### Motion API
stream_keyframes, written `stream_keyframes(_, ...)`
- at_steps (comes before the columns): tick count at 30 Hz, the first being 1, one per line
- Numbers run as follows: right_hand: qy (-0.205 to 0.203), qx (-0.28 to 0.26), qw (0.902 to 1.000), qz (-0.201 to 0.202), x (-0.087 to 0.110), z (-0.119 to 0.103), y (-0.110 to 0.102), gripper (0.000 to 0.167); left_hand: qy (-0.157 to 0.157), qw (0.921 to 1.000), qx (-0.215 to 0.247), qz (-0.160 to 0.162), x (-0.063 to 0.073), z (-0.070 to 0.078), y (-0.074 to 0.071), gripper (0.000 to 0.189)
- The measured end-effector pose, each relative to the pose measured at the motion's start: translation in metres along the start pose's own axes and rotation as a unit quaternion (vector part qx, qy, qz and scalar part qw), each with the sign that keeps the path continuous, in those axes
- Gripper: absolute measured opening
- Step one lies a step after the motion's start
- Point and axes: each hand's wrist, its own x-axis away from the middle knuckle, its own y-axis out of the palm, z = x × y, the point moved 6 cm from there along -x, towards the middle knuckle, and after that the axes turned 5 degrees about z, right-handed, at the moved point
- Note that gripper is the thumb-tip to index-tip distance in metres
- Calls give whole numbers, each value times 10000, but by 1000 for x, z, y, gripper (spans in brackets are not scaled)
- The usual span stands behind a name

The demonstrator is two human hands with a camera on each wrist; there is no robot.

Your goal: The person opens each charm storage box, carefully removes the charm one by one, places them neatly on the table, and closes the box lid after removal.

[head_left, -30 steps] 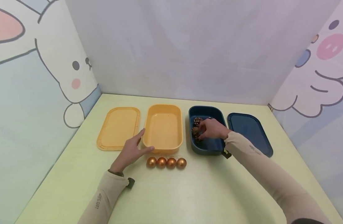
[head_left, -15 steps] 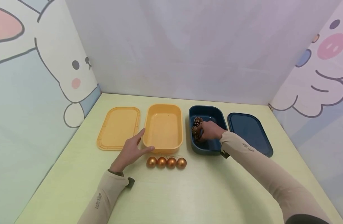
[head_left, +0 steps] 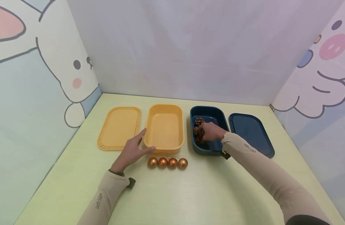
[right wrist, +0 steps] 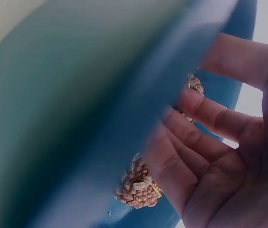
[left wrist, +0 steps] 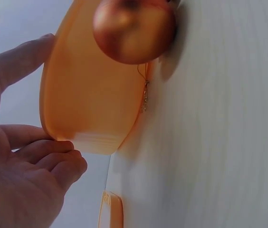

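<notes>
A person's beige-sleeved left arm [head_left: 105, 192] extends from the near left, its left hand [head_left: 131, 152] with the thumb spread well apart from the index finger. The beige-sleeved right arm [head_left: 262, 168] angles from near right toward far left, its right hand [head_left: 212, 131] dipping downward, fingertips hidden.

Four balls [head_left: 172, 163], two boxes [head_left: 164, 132], two lids [head_left: 120, 128], at least three pinecones [head_left: 199, 121]

Pale yellow-green table [head_left: 167, 200]; faint grain close up in left wrist view. Back wall [head_left: 175, 53] greyish lilac, softly creased like cloth. Left wall [head_left: 23, 125] light blue, large white cartoon animal [head_left: 60, 40], pink cheek. Right wall [head_left: 334, 150]: second white cartoon [head_left: 330, 78], pink snout. Light soft; pale sheen [head_left: 183, 190] on tabletop.
</notes>
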Motion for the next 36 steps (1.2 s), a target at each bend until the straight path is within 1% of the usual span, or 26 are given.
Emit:
stream_keyframes(5,-47,-288,9996,16,3,4,-4,31,-27,10000,-12,4,0,1,0,99)
stream_keyframes(9,9,-859,9963,60,10,9,-9,29,-27,10000,-33,11,1,1,0,99)
stream_keyframes(11,33,-1265,9919,114,14,11,-12,25,-17,10000,-17,6,1,1,0,99)
stream_keyframes(14,-69,-1771,9838,288,21,11,-16,24,-11,10000,2,-1,1,1,0,98)
stream_keyframes(16,-94,-2037,9779,456,26,11,-18,29,-9,10000,-3,4,1,1,0,98)
stream_keyframes(18,-169,-2199,9734,626,32,10,-20,37,-15,10000,-6,4,1,1,0,98)
stream_keyframes(20,-231,-2285,9700,799,40,8,-22,43,-19,10000,-17,11,1,1,0,99)
stream_keyframes(21,-241,-2309,9688,872,44,7,-23,43,-20,10000,-17,14,1,1,0,98)
stream_keyframes(24,-287,-2216,9679,1152,55,2,-25,37,-22,10000,6,21,1,0,0,98)
stream_keyframes(28,-321,-1952,9684,1522,68,-3,-26,26,-30,10000,28,15,1,1,0,98)
stream_keyframes(31,-407,-1899,9670,1648,74,-8,-24,21,-14,10000,26,23,1,2,0,98)
stream_keyframes(36,-596,-2043,9630,1654,83,-16,-16,18,44,10000,2,54,1,1,0,97)
